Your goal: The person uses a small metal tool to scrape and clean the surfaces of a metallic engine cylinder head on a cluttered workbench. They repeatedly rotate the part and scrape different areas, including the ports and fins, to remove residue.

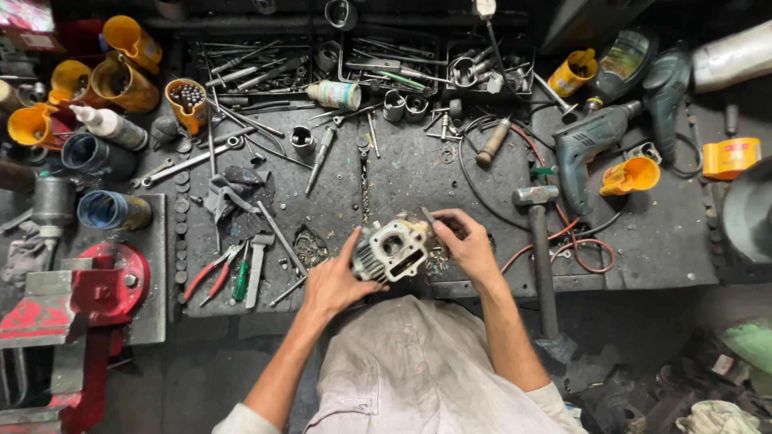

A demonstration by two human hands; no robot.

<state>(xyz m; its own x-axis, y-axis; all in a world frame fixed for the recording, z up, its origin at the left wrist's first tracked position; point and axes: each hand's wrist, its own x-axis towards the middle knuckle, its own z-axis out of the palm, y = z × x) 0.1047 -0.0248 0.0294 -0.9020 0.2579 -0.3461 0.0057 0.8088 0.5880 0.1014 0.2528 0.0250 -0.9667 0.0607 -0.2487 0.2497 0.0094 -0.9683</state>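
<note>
The left hand wraps its fingers around a grey finned engine cylinder at the workbench's front edge. The right hand pinches a thin metal tool against its top. A white labelled tube lies behind; a yellow tape roll sits far right.

— Vantage? Head-worn, straight down over the workbench, close above both forearms.
— Framing? Bench's far edge at top, wearer's lap at bottom, red vise at left. Single view only.
</note>
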